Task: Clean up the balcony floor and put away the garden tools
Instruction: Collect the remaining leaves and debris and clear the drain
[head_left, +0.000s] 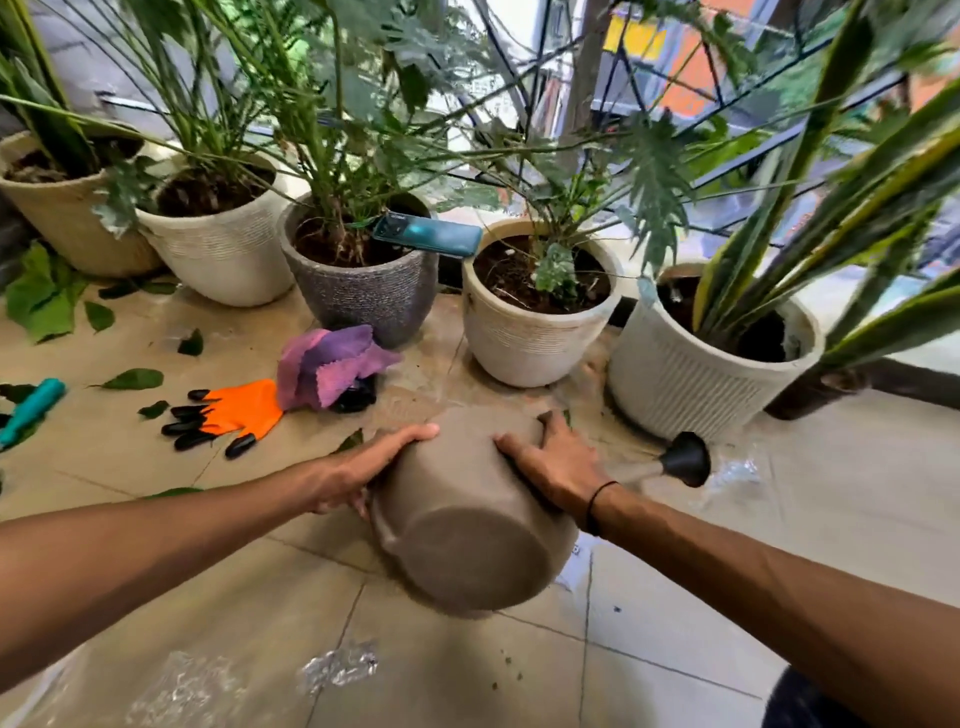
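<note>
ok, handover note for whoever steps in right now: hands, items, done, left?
Left hand and right hand: flat against the tipped brown pot, one each side; no curled grip.
Orange glove, purple cloth and teal-handled tool lie on the floor, with loose leaves.
Black nozzle right of the pot.
Done: nothing visibly put away.
Left: leaves, wet tiles, tools.

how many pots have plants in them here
5, in a row along the railing: beige pot far left, white ribbed pot, grey pot, cream pot, white fluted pot at right. A dark base beyond the last may be another.
</note>
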